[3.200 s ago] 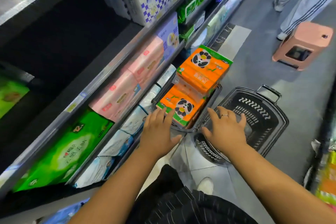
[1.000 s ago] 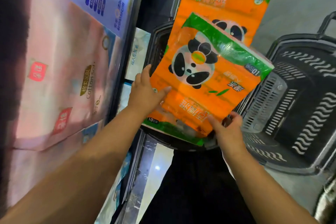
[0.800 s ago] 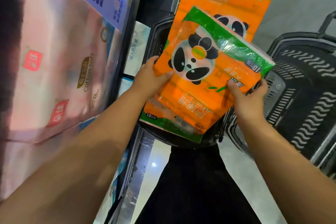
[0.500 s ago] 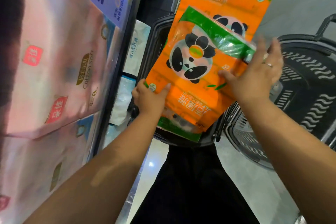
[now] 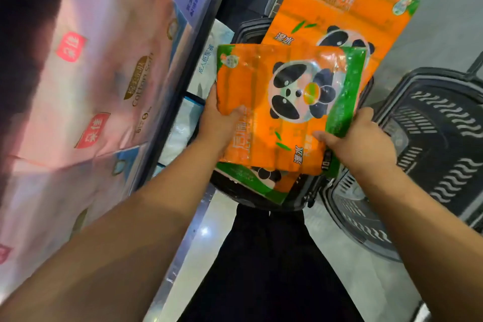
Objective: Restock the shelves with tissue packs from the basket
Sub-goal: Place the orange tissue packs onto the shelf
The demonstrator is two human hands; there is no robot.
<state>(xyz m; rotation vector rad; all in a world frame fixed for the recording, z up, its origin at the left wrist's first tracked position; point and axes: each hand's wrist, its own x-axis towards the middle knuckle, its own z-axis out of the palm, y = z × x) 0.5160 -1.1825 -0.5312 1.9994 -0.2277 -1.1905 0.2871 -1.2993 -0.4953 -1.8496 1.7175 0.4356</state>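
- I hold the orange tissue pack lifted just above the basket, gripped at opposite edges so the floppy wrap stays flat.
- My left hand and right hand both clamp it, thumbs on top.

Pink packs line the shelf; black baskets stand on the floor

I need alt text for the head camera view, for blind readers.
A left hand and a right hand grip an orange plastic tissue pack with a panda print above a black plastic basket of similar packs. Pink packages stand on the left.
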